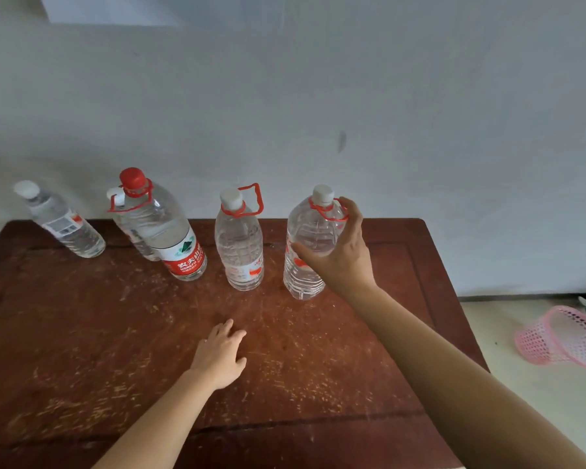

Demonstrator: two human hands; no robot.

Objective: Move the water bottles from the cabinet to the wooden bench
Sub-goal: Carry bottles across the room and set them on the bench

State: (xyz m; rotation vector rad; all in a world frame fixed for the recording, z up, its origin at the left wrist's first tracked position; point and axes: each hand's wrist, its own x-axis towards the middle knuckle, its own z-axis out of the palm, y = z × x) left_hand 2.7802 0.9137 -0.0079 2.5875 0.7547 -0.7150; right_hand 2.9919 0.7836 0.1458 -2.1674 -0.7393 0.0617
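Several clear water bottles stand in a row along the back of a worn red-brown wooden top [115,333], close to the wall. The rightmost bottle [303,275] has a white cap and a red carry ring. My right hand [339,255] wraps its shoulder, thumb on the left side and fingers by the ring. To its left stand a white-capped bottle with a raised red handle [239,248], a big red-capped bottle with a red label [173,235] and a small bottle [65,228] at the far left. My left hand [219,355] lies flat on the wood, holding nothing.
A grey-white wall rises right behind the bottles. Another bottle [124,211] is half hidden behind the red-capped one. Off the right edge of the wooden top, a pink mesh basket [562,336] lies on its side on the pale floor.
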